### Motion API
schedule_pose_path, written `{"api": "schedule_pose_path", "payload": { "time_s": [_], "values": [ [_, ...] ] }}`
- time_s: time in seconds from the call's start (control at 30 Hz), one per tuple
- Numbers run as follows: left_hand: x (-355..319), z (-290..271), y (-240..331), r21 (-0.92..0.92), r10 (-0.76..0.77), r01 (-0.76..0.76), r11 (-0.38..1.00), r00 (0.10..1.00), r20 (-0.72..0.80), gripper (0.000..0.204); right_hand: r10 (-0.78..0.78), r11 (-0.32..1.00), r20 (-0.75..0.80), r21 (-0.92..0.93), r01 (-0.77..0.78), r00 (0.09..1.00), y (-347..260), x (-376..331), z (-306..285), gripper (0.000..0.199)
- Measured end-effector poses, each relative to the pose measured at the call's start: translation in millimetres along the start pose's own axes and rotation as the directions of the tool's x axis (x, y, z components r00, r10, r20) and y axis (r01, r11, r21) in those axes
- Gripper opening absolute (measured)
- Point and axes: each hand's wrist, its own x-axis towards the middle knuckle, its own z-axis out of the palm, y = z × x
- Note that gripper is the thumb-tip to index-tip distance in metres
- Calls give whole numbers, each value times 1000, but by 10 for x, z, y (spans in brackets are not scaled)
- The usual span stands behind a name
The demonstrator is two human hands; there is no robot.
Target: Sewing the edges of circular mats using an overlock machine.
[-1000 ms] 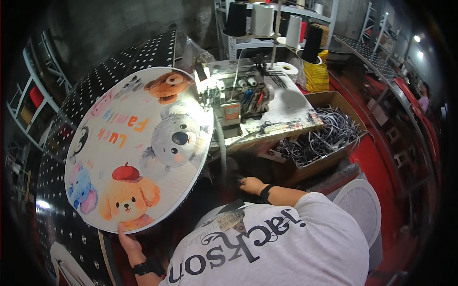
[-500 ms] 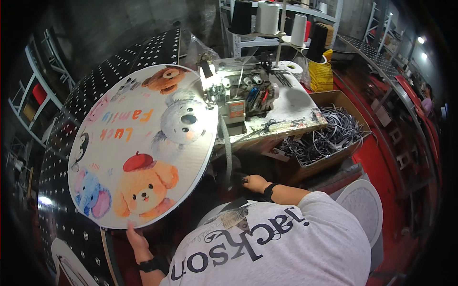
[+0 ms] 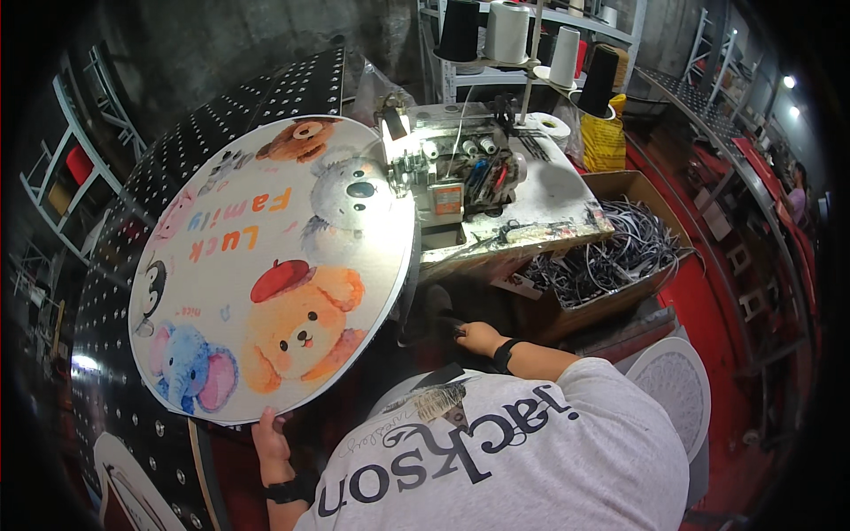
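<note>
You seem mid-sewing: left hand [image 3: 273, 435] touches round mat [image 3: 221, 292], right hand [image 3: 481, 339] apart, both grips unclear; steady guiding seems needed.

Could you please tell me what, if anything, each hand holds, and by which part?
The left hand holds the round mat by its near edge. The right hand meets something dark; whether it grips cannot be told.

Pointing left forearm [image 3: 286, 515] forward from the lower edge, with left hand [image 3: 271, 435] slightly cupped; angling right forearm [image 3: 542, 359] forward and inward across the front, with right hand [image 3: 479, 339] curled tight, well apart from the left
</note>
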Motion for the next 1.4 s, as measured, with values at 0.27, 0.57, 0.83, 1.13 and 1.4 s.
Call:
{"api": "schedule_pose_path", "payload": {
  "time_s": [0.27, 0.57, 0.83, 1.13, 1.4],
  "values": [
    [223, -44, 361, -129, 70, -128, 983, 922, -380, 38, 3, 1000, -1, -2, -3, 1000, 27, -5, 14, 27],
    [-3, 222, 78, -139, 47, -76, 987, 979, -200, 36, -14, 1000, 0, -2, 14, 1000, 24, 21, -8, 29],
    [185, -28, 425, -314, -26, -104, 944, 922, -386, 44, -234, 958, -410, -253, 137, 881, -453, 65, -671, 15],
    [-43, 223, 95, -262, 15, -93, 961, 959, -284, 45, -772, 621, -409, -646, 444, 486, -977, 379, -995, 10],
    [-74, 242, 315, -325, -54, -33, 945, 966, -254, 39, -861, 506, -333, -634, 584, 385, -1165, 747, -874, 12]
  ]
}}
